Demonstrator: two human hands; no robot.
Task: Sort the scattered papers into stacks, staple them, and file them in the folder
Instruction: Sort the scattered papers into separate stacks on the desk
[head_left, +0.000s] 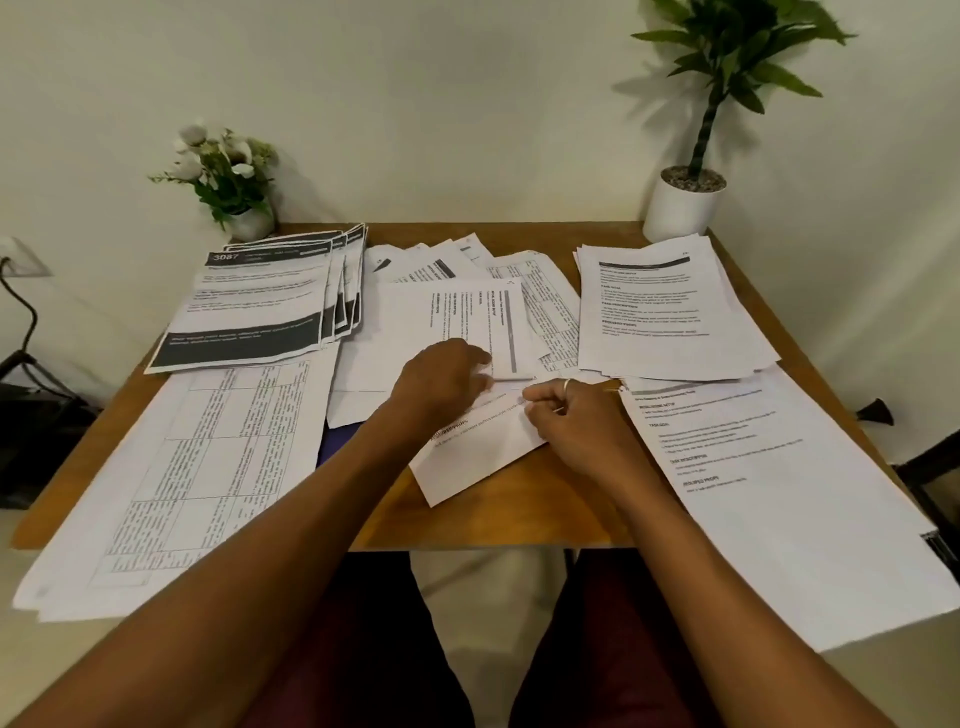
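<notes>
Far left on my feed, a stack of table-printed sheets (171, 467) lies on the worktop (540, 504) and hangs over its near edge. Behind it sits a fanned stack of dark-banded pages (260, 306), and at the back left corner a small pot of white flowers (228, 176). A dark blue patch (335, 441) shows from under the papers; I cannot tell what it is.

In the middle, the scattered papers (457, 306) overlap loosely. My left hand (447, 379) rests knuckles-up on them, fingers curled down onto the pile. Whether it has hold of a sheet I cannot tell.

Just nearer me, a slanted sheet (478, 457) lies on bare wood. My right hand (576, 421), with a ring (566, 383) on one finger, has its fingers curled in and pinches that sheet's upper edge. The two hands are close together but apart.

To the right, a neat text stack (670, 306) lies at the back, and a larger text stack (779, 493) runs past the front right corner. A leafy plant in a white pot (683, 202) stands at the back right.
</notes>
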